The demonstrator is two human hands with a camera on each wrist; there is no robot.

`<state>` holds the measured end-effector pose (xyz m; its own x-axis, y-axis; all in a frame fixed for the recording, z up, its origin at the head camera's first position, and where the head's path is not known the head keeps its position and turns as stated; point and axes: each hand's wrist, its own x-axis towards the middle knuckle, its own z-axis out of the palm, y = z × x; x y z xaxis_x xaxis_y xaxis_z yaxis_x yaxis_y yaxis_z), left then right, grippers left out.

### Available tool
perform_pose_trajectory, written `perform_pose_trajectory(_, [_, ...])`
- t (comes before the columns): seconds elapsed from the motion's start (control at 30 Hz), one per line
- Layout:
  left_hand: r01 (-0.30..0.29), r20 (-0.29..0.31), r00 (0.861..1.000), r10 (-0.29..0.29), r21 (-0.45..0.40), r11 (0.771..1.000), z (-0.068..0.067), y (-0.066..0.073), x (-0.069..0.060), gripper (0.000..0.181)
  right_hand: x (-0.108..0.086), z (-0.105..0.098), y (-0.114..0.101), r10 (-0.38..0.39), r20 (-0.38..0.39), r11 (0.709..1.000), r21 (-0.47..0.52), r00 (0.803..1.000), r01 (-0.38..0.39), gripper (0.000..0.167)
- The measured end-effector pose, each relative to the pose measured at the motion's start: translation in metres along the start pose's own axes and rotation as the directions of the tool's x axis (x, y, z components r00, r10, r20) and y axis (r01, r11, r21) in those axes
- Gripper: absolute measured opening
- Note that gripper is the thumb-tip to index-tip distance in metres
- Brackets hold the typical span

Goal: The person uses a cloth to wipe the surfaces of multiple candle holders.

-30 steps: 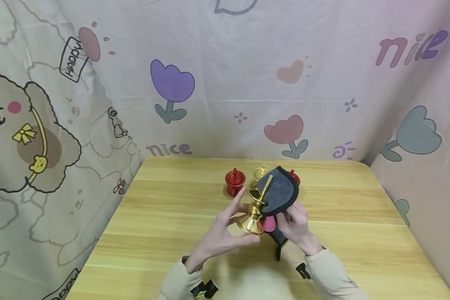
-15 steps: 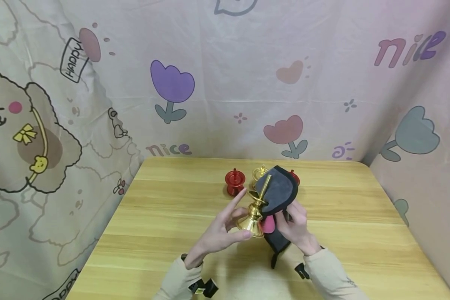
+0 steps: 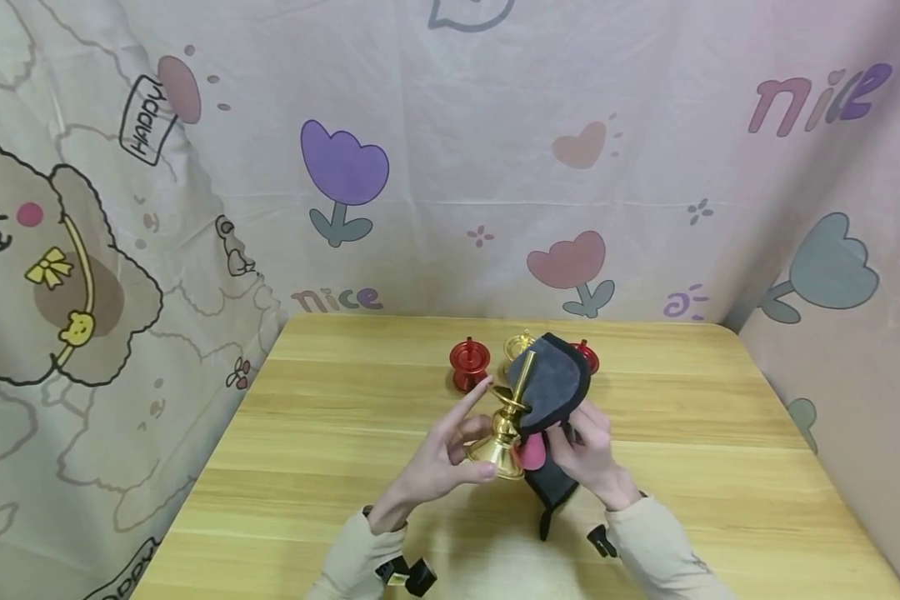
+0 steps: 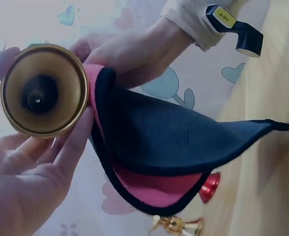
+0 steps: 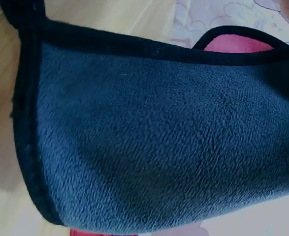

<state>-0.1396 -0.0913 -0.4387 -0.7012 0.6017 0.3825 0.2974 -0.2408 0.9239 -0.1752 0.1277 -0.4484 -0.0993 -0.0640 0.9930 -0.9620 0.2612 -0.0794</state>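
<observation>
My left hand (image 3: 441,468) grips a gold candlestick (image 3: 504,429) near its flared base, thumb low and index finger pointing up along it. The candlestick tilts above the table. Its hollow underside faces the left wrist view, where the round base (image 4: 46,93) sits between thumb and fingers. My right hand (image 3: 594,458) pinches a cleaning cloth (image 3: 553,383), grey on one side, pink on the other, with black edging. The cloth lies against the candlestick's right side, and its lower end hangs down. In the right wrist view the cloth (image 5: 159,132) hides the right hand's fingers.
Behind the hands stand a red candle holder (image 3: 469,360), a gold one (image 3: 519,345) and another red one (image 3: 588,357), the last two partly covered by the cloth. They rest on a wooden table (image 3: 330,400). A printed curtain (image 3: 435,167) hangs around it.
The candlestick and cloth have shifted slightly left and down together. The left thumb has drawn back on the base, and the cloth's hanging end has swung a little lower and left.
</observation>
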Motion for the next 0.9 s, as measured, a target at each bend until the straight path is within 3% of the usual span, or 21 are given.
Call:
perform_pose_trajectory(0.07, [0.011, 0.011, 1.000, -0.012, 0.022, 1.000, -0.001, -0.001, 0.000, 0.098, -0.001, 0.000, 0.001, 0.006, 0.002, 1.000, -0.001, 1.000, -0.006, 0.028])
perform_pose_trajectory(0.13, [0.026, -0.025, 0.999, -0.023, 0.129, 0.991, 0.001, 0.000, -0.001, 0.103, -0.002, -0.001, 0.001, 0.011, 0.008, 1.000, -0.007, 1.000, -0.011, 0.028])
perform_pose_trajectory(0.23, [0.050, -0.104, 0.994, -0.016, 0.327, 0.944, 0.007, 0.004, -0.001, 0.108, -0.003, -0.003, 0.001, 0.014, 0.024, 1.000, -0.019, 1.000, -0.013, 0.028])
perform_pose_trajectory(0.3, [0.059, -0.146, 0.989, 0.000, 0.402, 0.914, 0.010, 0.007, -0.001, 0.109, -0.002, -0.005, 0.001, 0.015, 0.042, 1.000, -0.018, 0.999, -0.014, 0.027])
perform_pose_trajectory(0.4, [0.029, -0.158, 0.987, 0.038, 0.403, 0.915, 0.012, 0.007, -0.001, 0.105, -0.001, -0.005, 0.001, 0.008, 0.047, 1.000, -0.004, 0.999, -0.008, 0.028])
perform_pose_trajectory(0.57, [-0.017, -0.096, 0.995, 0.037, 0.211, 0.977, 0.004, 0.003, -0.002, 0.102, 0.001, -0.002, 0.001, 0.009, 0.026, 1.000, 0.024, 1.000, -0.009, 0.030])
perform_pose_trajectory(0.7, [-0.030, -0.025, 0.999, 0.032, 0.110, 0.993, 0.000, -0.001, -0.002, 0.098, 0.001, -0.001, 0.003, 0.032, 0.020, 0.999, 0.026, 0.999, -0.033, 0.031])
perform_pose_trajectory(0.8, [-0.002, -0.033, 0.999, 0.009, 0.183, 0.983, 0.001, 0.001, -0.001, 0.099, 0.000, -0.003, 0.004, 0.057, 0.017, 0.998, 0.018, 0.998, -0.057, 0.031])
perform_pose_trajectory(0.9, [0.059, -0.106, 0.994, -0.025, 0.333, 0.941, 0.006, 0.007, 0.000, 0.105, -0.002, -0.006, 0.005, 0.073, 0.029, 0.997, 0.004, 0.997, -0.073, 0.031])
